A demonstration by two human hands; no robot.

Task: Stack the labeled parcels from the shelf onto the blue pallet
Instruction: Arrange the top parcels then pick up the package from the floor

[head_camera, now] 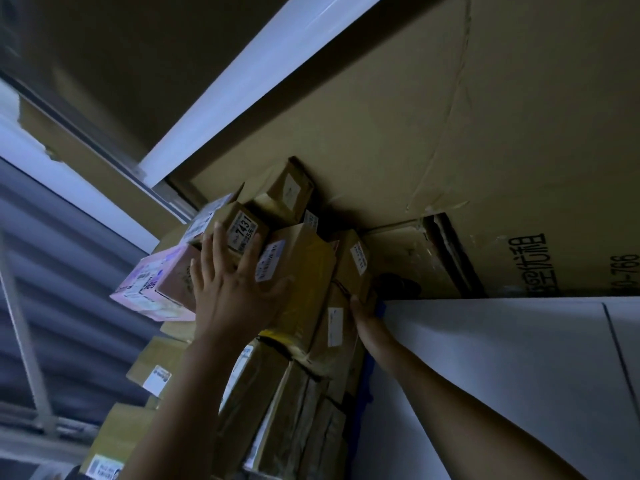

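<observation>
1. A person's left hand point(230, 292) lies flat, fingers spread wide, against the face of a heap of brown cardboard parcels with white shipping labels point(298, 292); it presses on the boxes and encloses none.
2. The fingertips reach the small brown carton labelled "7431" point(239, 230), which sits just above and touching the hand, near the top of the heap.
3. The right hand point(362, 306) reaches round the heap's right edge, beside a tall white panel point(502, 358). Its fingers are hidden behind the boxes, so whether they clasp anything cannot be told.
4. The left hand is the nearer to the "7431" carton; the long axis of the heap runs up the frame, tilted with the camera.
5. Count: two hands, one pink-and-white printed box point(152, 289) jutting left, and at least ten brown parcels, the blur preventing an exact tally.
6. A large creased sheet of brown cardboard point(433, 133) backs the heap; a sliver of blue point(367, 389), possibly the pallet, shows at its right edge.
</observation>
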